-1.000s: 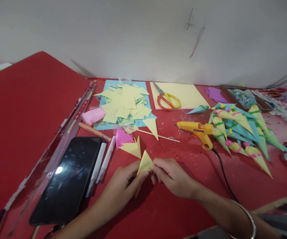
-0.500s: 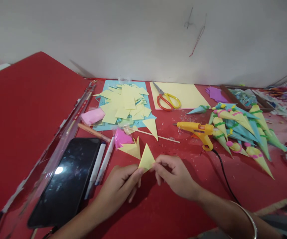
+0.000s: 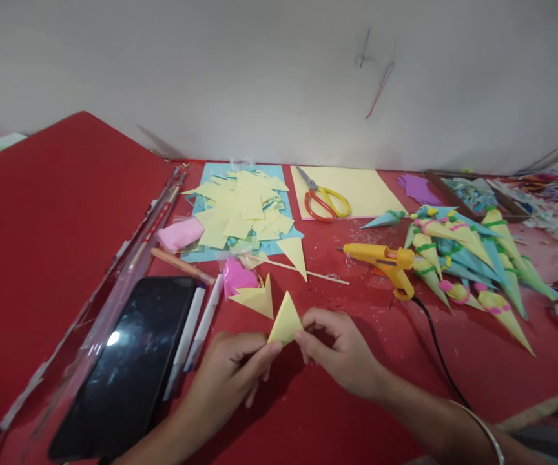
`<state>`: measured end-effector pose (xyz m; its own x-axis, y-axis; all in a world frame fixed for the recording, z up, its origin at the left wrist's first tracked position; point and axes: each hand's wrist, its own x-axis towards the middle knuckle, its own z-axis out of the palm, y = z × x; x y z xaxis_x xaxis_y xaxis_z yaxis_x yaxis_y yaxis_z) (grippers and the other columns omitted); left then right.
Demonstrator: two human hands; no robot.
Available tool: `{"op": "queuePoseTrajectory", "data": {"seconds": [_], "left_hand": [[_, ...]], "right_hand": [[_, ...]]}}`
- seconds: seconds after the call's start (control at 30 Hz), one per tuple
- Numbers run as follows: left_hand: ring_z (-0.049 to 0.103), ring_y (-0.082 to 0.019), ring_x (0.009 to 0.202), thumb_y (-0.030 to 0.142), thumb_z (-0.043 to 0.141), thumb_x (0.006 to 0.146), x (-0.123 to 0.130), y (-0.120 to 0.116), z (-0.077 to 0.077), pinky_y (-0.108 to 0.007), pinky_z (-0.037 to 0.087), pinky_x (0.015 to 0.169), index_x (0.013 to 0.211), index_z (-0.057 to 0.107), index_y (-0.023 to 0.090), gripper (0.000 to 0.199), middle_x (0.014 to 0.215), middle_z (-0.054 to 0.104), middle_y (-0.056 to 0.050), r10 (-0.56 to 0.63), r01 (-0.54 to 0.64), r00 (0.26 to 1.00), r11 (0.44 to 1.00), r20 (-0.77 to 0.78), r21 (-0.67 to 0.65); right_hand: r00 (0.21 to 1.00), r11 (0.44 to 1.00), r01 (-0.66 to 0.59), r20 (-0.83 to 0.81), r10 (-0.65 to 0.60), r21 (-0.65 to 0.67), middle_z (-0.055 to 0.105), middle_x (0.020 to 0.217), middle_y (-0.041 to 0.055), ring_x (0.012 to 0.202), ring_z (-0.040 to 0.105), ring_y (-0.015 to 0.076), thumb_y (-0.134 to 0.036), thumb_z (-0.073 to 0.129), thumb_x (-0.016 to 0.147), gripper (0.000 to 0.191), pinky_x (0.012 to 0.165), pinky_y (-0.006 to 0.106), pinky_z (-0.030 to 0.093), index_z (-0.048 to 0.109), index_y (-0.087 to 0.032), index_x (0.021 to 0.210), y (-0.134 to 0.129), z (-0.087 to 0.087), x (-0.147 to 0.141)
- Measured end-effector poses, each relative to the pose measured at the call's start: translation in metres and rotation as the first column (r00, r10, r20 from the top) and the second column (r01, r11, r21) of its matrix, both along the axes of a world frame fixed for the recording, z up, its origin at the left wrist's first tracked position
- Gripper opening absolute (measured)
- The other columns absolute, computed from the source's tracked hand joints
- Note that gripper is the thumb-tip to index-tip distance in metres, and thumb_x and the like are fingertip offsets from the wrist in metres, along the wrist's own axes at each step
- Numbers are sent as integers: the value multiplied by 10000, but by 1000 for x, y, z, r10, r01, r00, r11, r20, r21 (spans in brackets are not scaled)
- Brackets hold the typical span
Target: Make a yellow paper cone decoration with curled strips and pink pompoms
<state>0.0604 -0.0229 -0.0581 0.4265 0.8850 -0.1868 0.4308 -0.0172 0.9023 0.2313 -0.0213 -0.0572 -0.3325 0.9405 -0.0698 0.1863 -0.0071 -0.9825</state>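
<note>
Pinched between left hand point(image 3: 240, 361) and right hand point(image 3: 340, 349): pale-yellow folded paper point(image 3: 285, 320), pointed upward.

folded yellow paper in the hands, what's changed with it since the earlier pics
The folded yellow paper has moved slightly away from the person, and more of it shows: the left hand thumb has shifted left, towards its lower left corner. The right hand pinches its right corner. Neither hand has let go. The glue gun, scissors and phone stayed put.

A plain grey-white wall point(image 3: 240, 77) rises behind the red tabletop point(image 3: 356, 413).
</note>
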Motion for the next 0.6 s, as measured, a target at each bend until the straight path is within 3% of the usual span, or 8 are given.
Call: {"op": "queuePoseTrajectory", "data": {"seconds": [0.2, 0.33, 0.6], "left_hand": [[425, -53, 352, 296, 349, 845, -1, 0, -3, -140, 291, 399, 503, 462, 159, 386, 388, 445, 57, -63, 89, 991, 970, -117, 228], [459, -63, 404, 287, 325, 861, -2, 0, -8, -146, 312, 437, 493, 438, 160, 405, 428, 489, 41, -74, 122, 981, 955, -179, 272], [494, -86, 465, 241, 345, 851, 0, 3, -12, -171, 309, 461, 527, 436, 167, 344, 505, 568, 24, -172, 306, 910, 893, -377, 331]], "right_hand": [[998, 998, 55, -39, -55, 2, 455, 484, -55, 464, 437, 69, -225, 458, 794, 191, 491, 181, 358, 475, -174, 611, 3, 0, -1], [991, 993, 119, -66, -118, 10, 464, 525, -51, 497, 437, 72, -212, 498, 762, 118, 505, 182, 355, 508, -166, 654, 7, -1, -2], [969, 975, 222, -108, -222, -10, 438, 548, -50, 498, 401, 73, -222, 502, 748, 99, 480, 181, 330, 506, -165, 667, 13, -1, -1]]}}
